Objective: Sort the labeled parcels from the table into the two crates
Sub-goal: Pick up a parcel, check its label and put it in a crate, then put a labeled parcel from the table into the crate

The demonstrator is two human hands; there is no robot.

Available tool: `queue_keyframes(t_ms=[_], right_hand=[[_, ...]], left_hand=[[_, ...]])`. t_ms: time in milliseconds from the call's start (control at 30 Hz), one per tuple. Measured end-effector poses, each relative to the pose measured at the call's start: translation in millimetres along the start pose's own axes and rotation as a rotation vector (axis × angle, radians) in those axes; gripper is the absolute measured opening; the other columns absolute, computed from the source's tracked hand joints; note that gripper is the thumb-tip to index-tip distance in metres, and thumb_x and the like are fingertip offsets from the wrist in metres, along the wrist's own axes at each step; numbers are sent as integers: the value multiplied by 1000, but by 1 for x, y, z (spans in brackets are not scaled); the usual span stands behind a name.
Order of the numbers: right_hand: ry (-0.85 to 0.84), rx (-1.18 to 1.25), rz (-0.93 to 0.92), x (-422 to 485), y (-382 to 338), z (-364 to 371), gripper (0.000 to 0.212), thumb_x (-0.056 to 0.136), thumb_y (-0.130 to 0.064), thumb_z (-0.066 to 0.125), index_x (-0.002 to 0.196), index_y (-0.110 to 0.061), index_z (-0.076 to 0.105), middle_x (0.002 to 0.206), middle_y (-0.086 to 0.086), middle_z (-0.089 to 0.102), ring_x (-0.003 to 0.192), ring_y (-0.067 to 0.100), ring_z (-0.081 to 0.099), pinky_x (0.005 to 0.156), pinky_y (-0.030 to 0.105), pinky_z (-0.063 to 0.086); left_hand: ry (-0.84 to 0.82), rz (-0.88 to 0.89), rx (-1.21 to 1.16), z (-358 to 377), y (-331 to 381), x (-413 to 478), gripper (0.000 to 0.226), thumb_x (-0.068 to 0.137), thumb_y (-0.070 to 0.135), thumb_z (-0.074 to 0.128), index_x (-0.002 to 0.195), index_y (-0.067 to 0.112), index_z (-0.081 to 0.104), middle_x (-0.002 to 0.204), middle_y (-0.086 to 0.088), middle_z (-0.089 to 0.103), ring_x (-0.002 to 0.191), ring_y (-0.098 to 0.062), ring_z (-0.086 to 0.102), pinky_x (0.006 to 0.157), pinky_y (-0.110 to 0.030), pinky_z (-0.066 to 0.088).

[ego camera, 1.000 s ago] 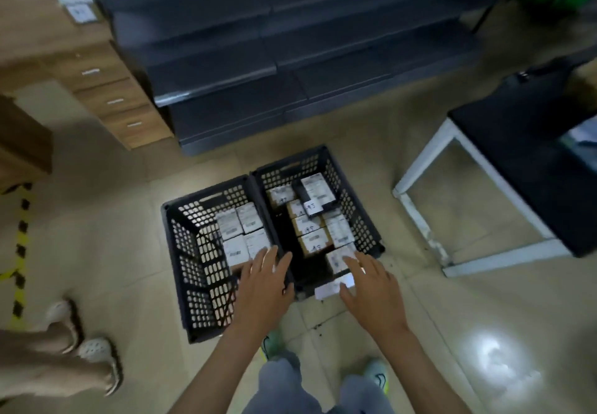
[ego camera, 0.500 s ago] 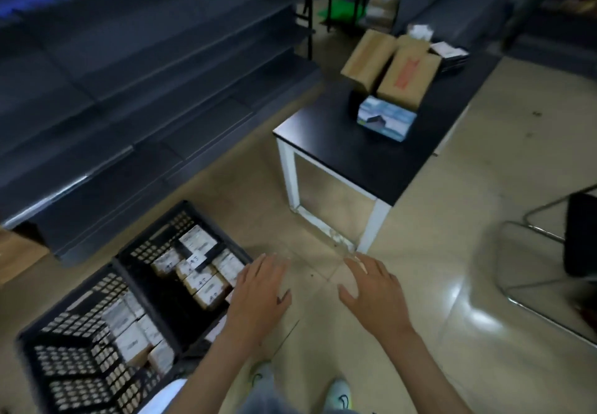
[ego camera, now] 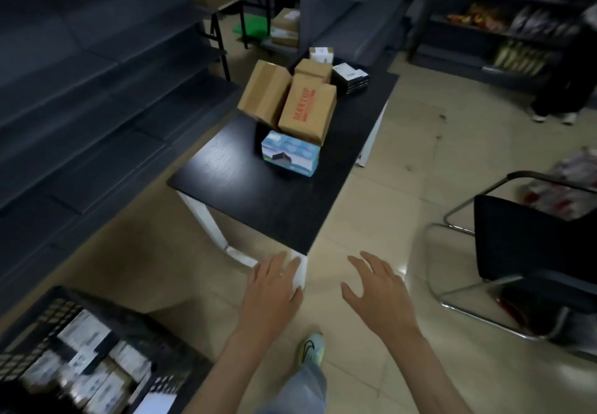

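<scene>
Glossy tile floor (ego camera: pixel 403 171); matte black tabletop (ego camera: pixel 265 206), boxy cardboard parcels (ego camera: pixel 307 109).

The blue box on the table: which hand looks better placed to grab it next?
Probably the left. Both hands are open and empty, but the left hand hovers at the near corner of the table, in line with the blue box; the right hand is over floor.

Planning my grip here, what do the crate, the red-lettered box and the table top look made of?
Crate: likely rigid black plastic, perforated walls. Red-lettered box: matte brown cardboard, creased edges. Table top: probably dark laminate, faint grain and sheen.
</scene>
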State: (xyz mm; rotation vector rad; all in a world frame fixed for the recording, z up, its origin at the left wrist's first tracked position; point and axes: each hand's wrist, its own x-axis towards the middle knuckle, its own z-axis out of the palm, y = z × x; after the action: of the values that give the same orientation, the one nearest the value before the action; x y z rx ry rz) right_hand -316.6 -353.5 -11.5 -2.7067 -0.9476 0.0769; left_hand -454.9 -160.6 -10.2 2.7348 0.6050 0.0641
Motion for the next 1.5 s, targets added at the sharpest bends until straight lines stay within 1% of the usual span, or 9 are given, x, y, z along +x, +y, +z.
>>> queue_keyframes(t_ms=[133, 300, 367, 500, 600, 833, 1000, 1100, 1500], right_hand=[[-17, -15, 67, 68, 43, -14, 59, 79, -50, 78, 132, -27, 66, 140, 1, 63, 126, 24, 62, 90, 44, 57], [7, -8, 119, 152, 93, -34, 58, 75, -45, 84, 128, -25, 69, 136, 1, 66, 122, 25, 65, 86, 43, 60], [8, 5, 136, 186, 113, -40, 58, 75, -44, 85, 127, -25, 69, 136, 1, 66, 122, 25, 65, 84, 43, 59], [3, 18, 154, 261, 160, -50, 57, 74, -42, 86, 125, -24, 70, 134, 2, 67, 120, 27, 66, 82, 45, 59], [-13, 22, 124, 323, 203, -54, 55, 75, -42, 81, 125, -23, 70, 133, 5, 67, 117, 30, 67, 81, 46, 60], [-96, -11, -7, 469, 285, -68, 56, 76, -47, 78, 127, -25, 68, 133, 2, 66, 117, 25, 66, 81, 42, 59], [-142, -5, -123, 572, 315, -70, 55, 76, -45, 79, 126, -24, 68, 131, 2, 67, 114, 25, 67, 79, 41, 59], [-176, -8, -191, 634, 323, -68, 53, 82, -47, 69, 130, -25, 66, 135, 0, 64, 117, 25, 65, 83, 41, 57], [-271, -18, -319, 876, 339, -49, 52, 97, -43, 60, 146, -25, 55, 151, 0, 51, 134, 24, 52, 98, 43, 52]], left_hand=[[-59, 24, -9, 8, 28, 88, 60, 98, 39, 63, 154, 27, 47, 160, -1, 44, 150, -24, 39, 120, -45, 37], [-73, 67, 23, 14, 60, 200, 63, 74, 36, 89, 132, 22, 68, 138, -7, 67, 128, -30, 64, 98, -49, 58], [-78, 77, 10, 13, 75, 242, 61, 83, 38, 80, 140, 24, 62, 147, -6, 60, 138, -29, 56, 108, -48, 52], [-73, 103, -6, 22, 105, 326, 58, 105, 39, 50, 160, 30, 33, 169, -1, 28, 158, -22, 21, 128, -41, 23], [-58, 99, -9, 33, 125, 391, 57, 105, 38, 51, 159, 29, 35, 168, -2, 31, 157, -22, 24, 127, -41, 24], [-49, -57, 17, 52, 167, 536, 56, 88, 32, 77, 141, 22, 61, 146, -9, 60, 137, -30, 56, 107, -50, 50], [-4, -165, 22, 50, 185, 624, 55, 97, 39, 65, 150, 25, 54, 156, -5, 51, 147, -26, 44, 117, -46, 43], [1, -235, 17, 49, 184, 668, 55, 100, 40, 60, 153, 27, 49, 160, -2, 45, 151, -23, 38, 120, -42, 38], [20, -389, -70, 51, 146, 862, 56, 104, 40, 56, 157, 30, 41, 166, 0, 35, 155, -21, 29, 122, -40, 31]])
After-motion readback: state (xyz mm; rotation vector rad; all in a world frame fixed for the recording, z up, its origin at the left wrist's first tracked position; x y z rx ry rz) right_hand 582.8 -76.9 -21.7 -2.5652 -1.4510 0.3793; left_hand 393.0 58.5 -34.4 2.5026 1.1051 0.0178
